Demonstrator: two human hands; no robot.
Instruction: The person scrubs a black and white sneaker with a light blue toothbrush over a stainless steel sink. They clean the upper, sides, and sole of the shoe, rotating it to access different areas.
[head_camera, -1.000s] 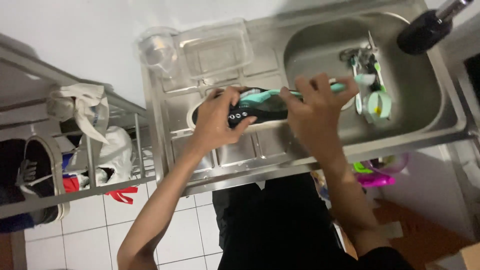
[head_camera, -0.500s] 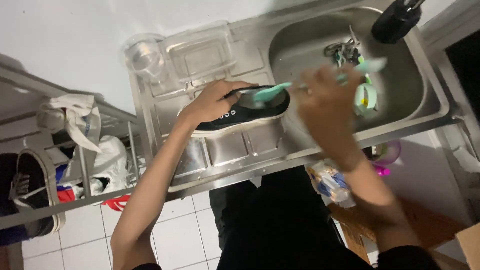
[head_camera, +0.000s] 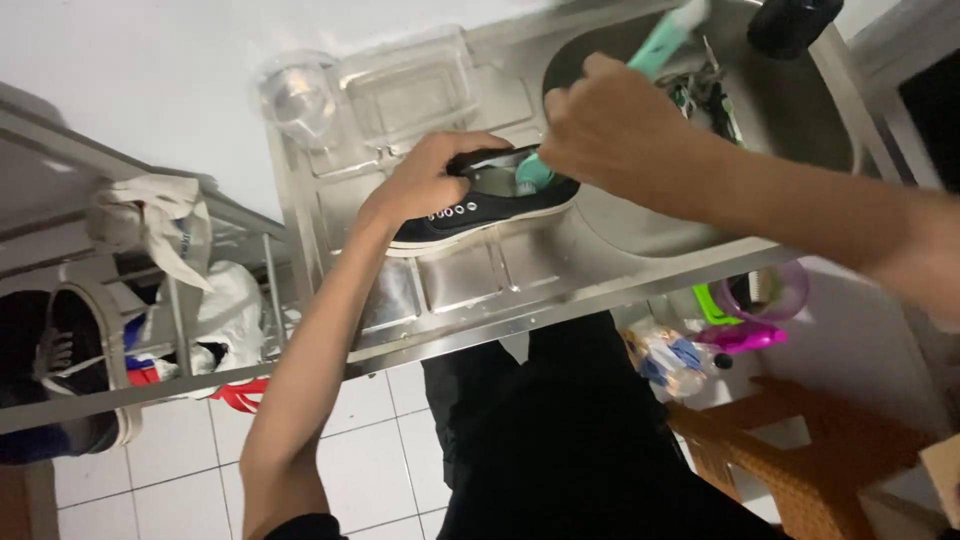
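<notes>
Left hand (head_camera: 425, 180) pins the black shoe (head_camera: 480, 215) on the counter (head_camera: 400, 300) beside the sink (head_camera: 800, 150); right hand (head_camera: 600, 125) at 3 o'clock clenches the green brush (head_camera: 660, 40). Shoe looks light, floppy, probably slippery; grip the collar.

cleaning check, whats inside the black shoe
The teal brush head goes into the black shoe, held by the right hand; the left hand grips the shoe. Bristles and insole are hidden.

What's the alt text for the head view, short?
Seen from above, a person's left hand holds a black sneaker on a steel sink drainboard while the right hand pushes a teal brush into its opening. A clear cup and container sit behind; a rack with shoes stands to the left.
</notes>
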